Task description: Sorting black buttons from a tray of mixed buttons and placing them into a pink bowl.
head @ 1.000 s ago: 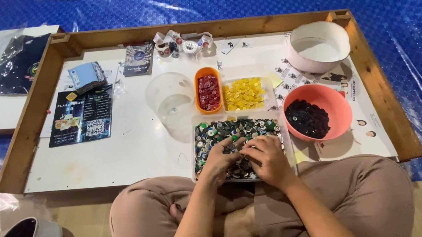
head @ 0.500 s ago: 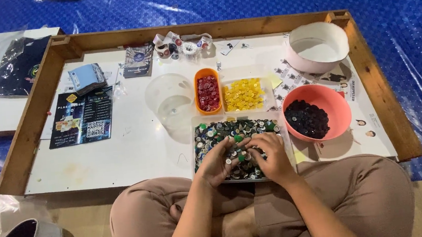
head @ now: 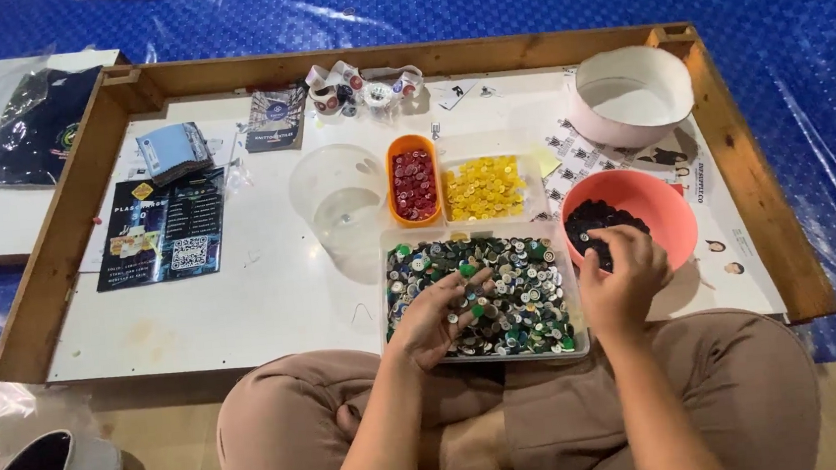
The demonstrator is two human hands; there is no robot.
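Observation:
A clear rectangular tray full of mixed small round pieces, green, white and dark, lies just in front of my crossed legs. My left hand rests in it, fingers spread on the pieces. My right hand hovers over the near rim of a pink bowl holding black pieces. Its fingers are bunched and point down, and whatever is between them is hidden.
Behind the tray stand an orange tub of red pieces, a clear box of yellow pieces and an empty clear cup. A white bowl sits far right. Leaflets, cards and tape rolls lie inside the wooden-framed board.
My right hand has left the mixed tray and moved right, over the pink bowl. My left hand stays in the tray and has spread its fingers.

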